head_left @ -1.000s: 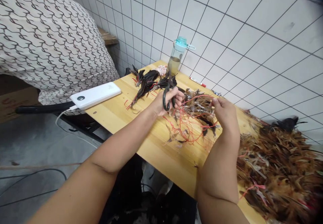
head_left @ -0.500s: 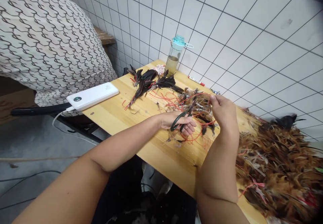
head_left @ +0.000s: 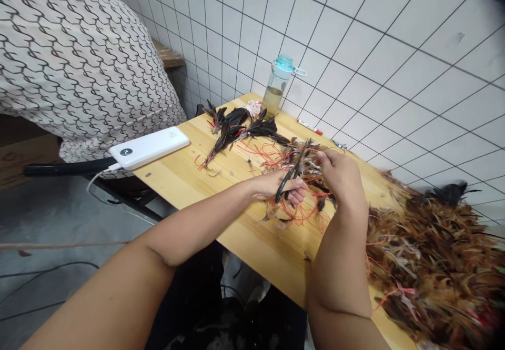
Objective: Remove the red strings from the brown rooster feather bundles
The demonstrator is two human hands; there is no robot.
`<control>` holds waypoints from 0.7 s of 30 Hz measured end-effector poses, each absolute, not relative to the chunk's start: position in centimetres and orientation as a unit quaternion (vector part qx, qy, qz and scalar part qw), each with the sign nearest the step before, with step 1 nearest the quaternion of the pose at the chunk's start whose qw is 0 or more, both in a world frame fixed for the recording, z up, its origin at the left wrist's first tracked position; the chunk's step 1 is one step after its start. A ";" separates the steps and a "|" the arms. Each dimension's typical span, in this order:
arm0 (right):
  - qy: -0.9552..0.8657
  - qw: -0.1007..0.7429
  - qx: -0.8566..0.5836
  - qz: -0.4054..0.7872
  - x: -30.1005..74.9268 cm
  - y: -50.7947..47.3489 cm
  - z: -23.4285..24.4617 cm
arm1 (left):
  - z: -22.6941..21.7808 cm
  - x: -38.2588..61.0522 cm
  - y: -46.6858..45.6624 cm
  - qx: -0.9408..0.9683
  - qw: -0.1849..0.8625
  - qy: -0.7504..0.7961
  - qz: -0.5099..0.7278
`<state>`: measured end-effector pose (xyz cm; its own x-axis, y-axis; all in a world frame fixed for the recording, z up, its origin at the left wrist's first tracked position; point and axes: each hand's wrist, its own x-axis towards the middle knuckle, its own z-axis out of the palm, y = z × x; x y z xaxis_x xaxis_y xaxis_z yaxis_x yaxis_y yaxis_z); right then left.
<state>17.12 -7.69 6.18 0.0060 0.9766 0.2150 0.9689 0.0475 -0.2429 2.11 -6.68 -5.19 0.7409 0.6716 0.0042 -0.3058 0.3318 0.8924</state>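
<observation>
1. Scissors were held above the wooden table in the left hand, its fingers curled around the handles.
2. The right hand, nearly closed, pinched red string between thumb and finger, close beside the blades.
3. Left fingers partly covered the handles; the string's ends were hard to make out; the brown feather pile blurred toward the right edge.

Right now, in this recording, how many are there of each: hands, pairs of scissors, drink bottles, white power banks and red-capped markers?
Hands: 2 (left hand, right hand)
Scissors: 1
Drink bottle: 1
White power bank: 1
Red-capped marker: 1
Total: 6
</observation>
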 end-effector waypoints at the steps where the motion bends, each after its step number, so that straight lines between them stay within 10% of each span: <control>1: -0.707 0.162 -0.688 0.011 17.0 -7.7 6.2 | -5.2 2.1 -6.6 0.491 0.792 0.189 0.310; 21: -0.718 0.139 -0.682 -0.012 16.1 -7.9 6.0 | -4.8 2.9 -6.4 0.424 0.758 0.211 0.448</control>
<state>16.07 -7.88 6.00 -0.0304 0.9758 0.2165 0.9827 0.0688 -0.1720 2.92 -6.40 -4.81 0.5094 0.8584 0.0602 -0.5014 0.2392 0.8315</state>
